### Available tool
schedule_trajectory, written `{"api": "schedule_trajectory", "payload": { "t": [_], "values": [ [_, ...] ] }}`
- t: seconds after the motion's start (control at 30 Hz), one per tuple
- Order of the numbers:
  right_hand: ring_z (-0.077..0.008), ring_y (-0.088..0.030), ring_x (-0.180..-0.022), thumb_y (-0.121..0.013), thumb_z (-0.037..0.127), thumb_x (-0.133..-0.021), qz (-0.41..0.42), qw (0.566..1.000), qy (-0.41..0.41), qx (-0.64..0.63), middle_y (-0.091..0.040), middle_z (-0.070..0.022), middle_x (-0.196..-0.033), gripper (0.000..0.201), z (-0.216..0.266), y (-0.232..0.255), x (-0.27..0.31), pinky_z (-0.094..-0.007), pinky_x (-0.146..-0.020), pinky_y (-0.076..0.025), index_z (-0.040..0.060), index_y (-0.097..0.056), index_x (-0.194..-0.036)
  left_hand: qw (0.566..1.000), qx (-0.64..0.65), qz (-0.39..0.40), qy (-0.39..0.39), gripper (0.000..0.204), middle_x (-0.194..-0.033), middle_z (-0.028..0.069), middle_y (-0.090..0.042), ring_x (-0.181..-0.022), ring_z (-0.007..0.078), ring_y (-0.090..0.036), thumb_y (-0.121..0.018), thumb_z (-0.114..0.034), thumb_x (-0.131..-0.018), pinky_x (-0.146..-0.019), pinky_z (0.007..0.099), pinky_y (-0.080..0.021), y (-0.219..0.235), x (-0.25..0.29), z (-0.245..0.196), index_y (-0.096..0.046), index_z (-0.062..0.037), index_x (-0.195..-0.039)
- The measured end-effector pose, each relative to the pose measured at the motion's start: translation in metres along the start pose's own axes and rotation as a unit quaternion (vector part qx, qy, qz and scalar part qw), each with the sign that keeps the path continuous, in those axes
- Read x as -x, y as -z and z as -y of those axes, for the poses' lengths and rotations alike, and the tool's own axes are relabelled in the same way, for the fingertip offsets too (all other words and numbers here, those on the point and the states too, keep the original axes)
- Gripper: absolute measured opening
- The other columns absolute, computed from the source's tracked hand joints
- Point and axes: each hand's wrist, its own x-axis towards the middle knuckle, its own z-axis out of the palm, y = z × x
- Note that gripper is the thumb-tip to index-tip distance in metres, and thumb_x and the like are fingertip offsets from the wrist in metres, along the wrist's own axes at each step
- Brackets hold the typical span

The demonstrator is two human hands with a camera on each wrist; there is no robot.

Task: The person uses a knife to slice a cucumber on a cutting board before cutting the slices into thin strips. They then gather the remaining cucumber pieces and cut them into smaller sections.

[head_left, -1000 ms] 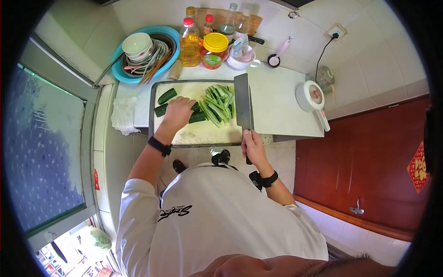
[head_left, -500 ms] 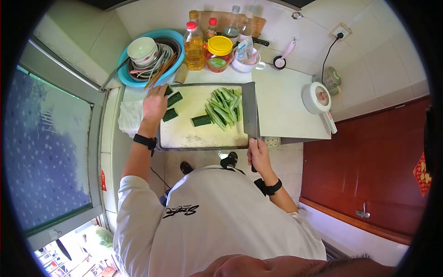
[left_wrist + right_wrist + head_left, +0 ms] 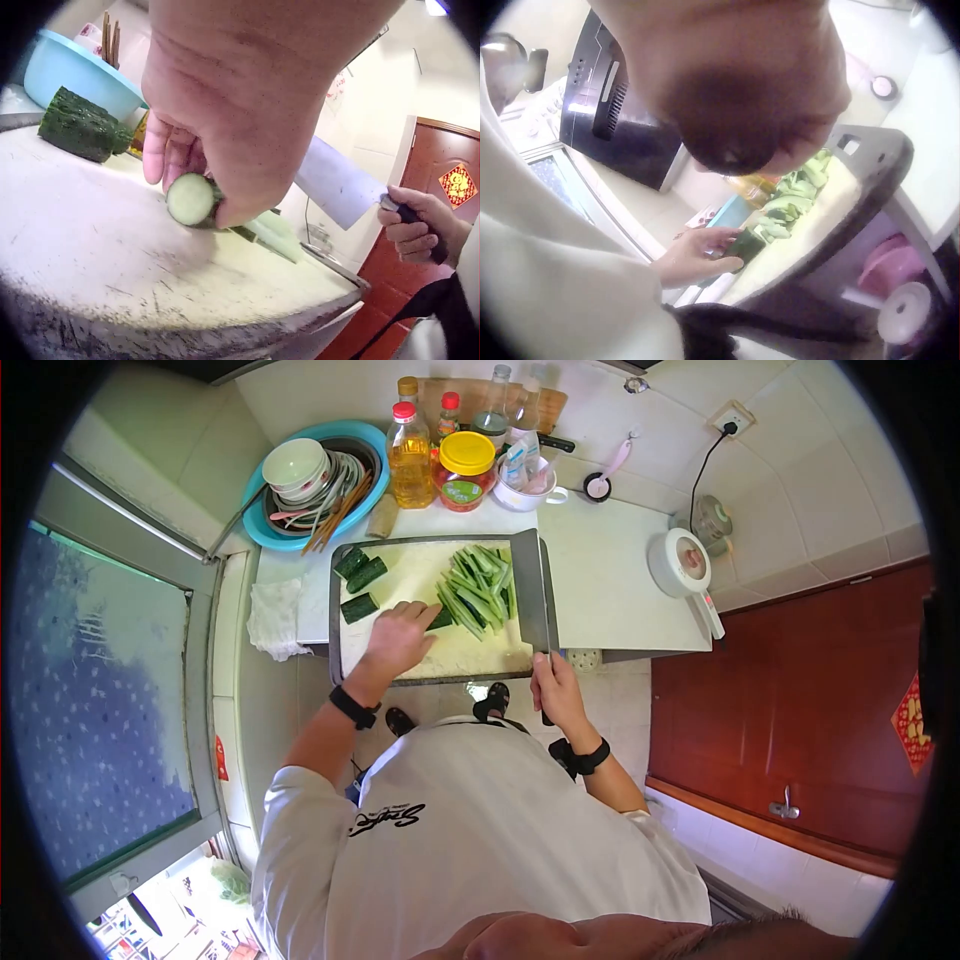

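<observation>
My left hand (image 3: 402, 638) pinches a short dark-green cucumber piece (image 3: 190, 199) between thumb and fingers, its pale cut end facing the left wrist camera. That piece lies on the cutting board (image 3: 400, 665), beside a heap of cucumber strips (image 3: 475, 590). Several other cucumber chunks (image 3: 358, 607) lie near the board's left edge. Over the right edge of the board, my right hand (image 3: 558, 690) grips the dark handle of a cleaver (image 3: 530, 590). In the left wrist view the cleaver's broad blade (image 3: 341, 180) points away from the right hand, toward the left hand.
Behind the board stand a blue basin (image 3: 262, 525) of bowls and chopsticks, an oil bottle (image 3: 410, 465), a yellow-lidded jar (image 3: 465, 485) and a white cup (image 3: 520, 498). A white cloth (image 3: 275, 618) lies left of the board. On the right sits a small white pot (image 3: 665, 570).
My left hand went to the board's left edge, where cucumber chunks now lie grouped, then came back right to the piece beside the strips. My right hand keeps the cleaver at the right edge.
</observation>
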Motion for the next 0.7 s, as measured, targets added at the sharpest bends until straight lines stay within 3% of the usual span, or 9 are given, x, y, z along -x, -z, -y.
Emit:
{"api": "schedule_trajectory", "payload": {
  "t": [0.07, 0.13, 0.17, 0.27, 0.3, 0.43, 0.53, 0.6, 0.7],
  "values": [
    [-0.0107, -0.044, -0.04, -0.045, 0.034, -0.102, 0.004, 1.0, -0.003, 0.006, -0.046, -0.0013, -0.055, 0.036, 0.005, 0.0, -0.002, -0.0257, -0.038, -0.039, 0.0054, -0.047, -0.081, 0.999, -0.008, -0.008, 0.046, 0.046, -0.087, 0.0105, -0.068, -0.083, 0.0285, -0.066, -0.075, -0.022, -0.076, -0.073, 0.0376, -0.054, -0.014, 0.0, 0.003, -0.06, -0.0078, -0.117],
    [-0.0106, -0.045, -0.04, -0.045, 0.034, -0.102, 0.007, 1.0, -0.008, 0.012, -0.046, -0.0011, -0.054, 0.036, 0.009, -0.001, -0.003, -0.0257, -0.039, -0.039, 0.0052, -0.047, -0.081, 0.927, 0.122, -0.007, 0.355, 0.041, -0.078, 0.0125, -0.068, -0.076, 0.0307, -0.067, -0.074, -0.028, -0.078, -0.067, 0.0395, -0.054, -0.01, -0.004, -0.001, -0.06, -0.0073, -0.111],
    [-0.0106, -0.045, -0.04, -0.046, 0.034, -0.102, 0.013, 0.999, 0.002, 0.034, -0.047, -0.0012, -0.054, 0.036, 0.011, -0.004, -0.004, -0.0259, -0.039, -0.039, 0.0048, -0.047, -0.081, 0.891, 0.21, -0.099, 0.39, 0.037, -0.068, 0.0139, -0.065, -0.066, 0.034, -0.065, -0.073, -0.035, -0.08, -0.063, 0.0431, -0.053, -0.027, 0.002, 0.007, -0.059, -0.0062, -0.098],
    [-0.011, -0.047, -0.041, -0.047, 0.036, -0.101, 0.048, 0.996, 0.005, 0.071, -0.048, -0.0019, -0.054, 0.039, 0.011, -0.013, -0.013, -0.0276, -0.04, -0.039, 0.0026, -0.05, -0.083, 0.921, 0.135, -0.035, 0.362, 0.039, -0.065, 0.0112, -0.062, -0.065, 0.0341, -0.063, -0.071, -0.042, -0.082, -0.06, 0.0421, -0.05, -0.032, -0.001, 0.003, -0.058, -0.0053, -0.086],
    [-0.0116, -0.049, -0.042, -0.048, 0.039, -0.101, 0.077, 0.993, -0.003, 0.087, -0.049, -0.0025, -0.055, 0.042, 0.013, -0.016, -0.015, -0.0291, -0.041, -0.04, 0.0007, -0.052, -0.085, 0.914, 0.091, 0.022, 0.394, 0.042, -0.066, 0.0117, -0.063, -0.066, 0.0343, -0.063, -0.068, -0.044, -0.084, -0.061, 0.0425, -0.05, -0.029, -0.007, -0.002, -0.055, -0.0044, -0.077],
    [-0.0141, -0.051, -0.041, -0.048, 0.042, -0.101, 0.142, 0.984, -0.033, 0.099, -0.049, -0.0035, -0.055, 0.045, 0.027, -0.028, -0.018, -0.0305, -0.042, -0.042, 0.0005, -0.053, -0.084, 0.9, 0.15, -0.026, 0.409, 0.044, -0.068, 0.0173, -0.063, -0.07, 0.0397, -0.062, -0.065, -0.046, -0.085, -0.065, 0.0476, -0.049, -0.052, -0.005, -0.003, -0.054, -0.0052, -0.073],
    [-0.0147, -0.052, -0.041, -0.048, 0.043, -0.1, 0.158, 0.978, -0.02, 0.135, -0.049, -0.0039, -0.055, 0.046, 0.031, -0.033, -0.02, -0.0304, -0.041, -0.042, 0.0007, -0.051, -0.084, 0.862, 0.23, -0.038, 0.45, 0.045, -0.066, 0.0191, -0.06, -0.066, 0.0411, -0.06, -0.064, -0.043, -0.087, -0.063, 0.0492, -0.048, -0.072, 0.0, 0.001, -0.051, -0.004, -0.069],
    [-0.0146, -0.052, -0.041, -0.048, 0.044, -0.1, 0.168, 0.975, -0.035, 0.139, -0.049, -0.0041, -0.055, 0.046, 0.036, -0.034, -0.021, -0.0303, -0.041, -0.042, 0.0005, -0.05, -0.083, 0.889, 0.209, -0.078, 0.4, 0.042, -0.052, 0.0098, -0.055, -0.044, 0.0209, -0.058, -0.062, -0.036, -0.093, -0.051, 0.0356, -0.046, -0.077, 0.003, 0.005, -0.05, -0.0036, -0.068],
    [-0.0146, -0.052, -0.04, -0.048, 0.044, -0.1, 0.182, 0.971, -0.061, 0.142, -0.049, -0.0044, -0.055, 0.048, 0.043, -0.036, -0.019, -0.0302, -0.04, -0.041, 0.0003, -0.049, -0.081, 0.891, 0.211, -0.091, 0.392, 0.041, -0.054, 0.0112, -0.055, -0.047, 0.0218, -0.057, -0.062, -0.033, -0.093, -0.051, 0.0368, -0.045, -0.072, 0.005, 0.0, -0.05, -0.0025, -0.068]
  ]
}}
